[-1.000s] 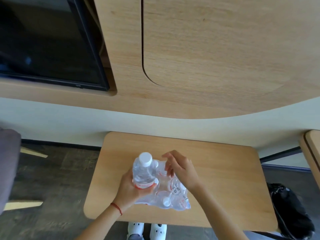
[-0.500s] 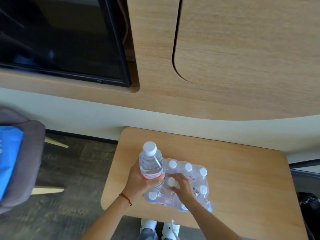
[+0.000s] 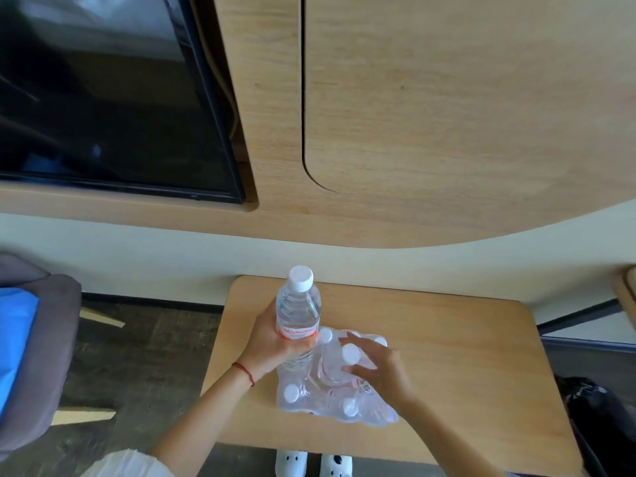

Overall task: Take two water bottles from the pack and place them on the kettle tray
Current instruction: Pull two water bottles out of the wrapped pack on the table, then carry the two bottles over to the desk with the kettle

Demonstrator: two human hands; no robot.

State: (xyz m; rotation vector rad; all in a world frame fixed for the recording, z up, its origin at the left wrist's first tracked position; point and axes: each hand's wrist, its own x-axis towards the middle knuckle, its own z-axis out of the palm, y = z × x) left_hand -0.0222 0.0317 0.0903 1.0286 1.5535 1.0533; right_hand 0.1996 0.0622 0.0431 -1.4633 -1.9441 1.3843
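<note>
A shrink-wrapped pack of water bottles (image 3: pixel 309 401) lies on a small wooden table (image 3: pixel 464 356). My left hand (image 3: pixel 268 342) grips one clear bottle (image 3: pixel 298 311) with a white cap and red label, held upright above the pack's left end. My right hand (image 3: pixel 378 370) rests on top of the pack, its fingers closed around the neck of a second bottle (image 3: pixel 340 363) that sticks up from the plastic wrap. No kettle tray is in view.
A black TV screen (image 3: pixel 103 98) hangs on the wood-panelled wall above. A grey chair with a blue item (image 3: pixel 38 339) stands at the left. A black bag (image 3: pixel 599 418) lies on the floor at the right. White slippers (image 3: pixel 313 463) show below the table edge.
My left hand has lifted its bottle higher above the pack. My right hand went from open over the pack to gripping a second bottle, which now rises out of the wrap.
</note>
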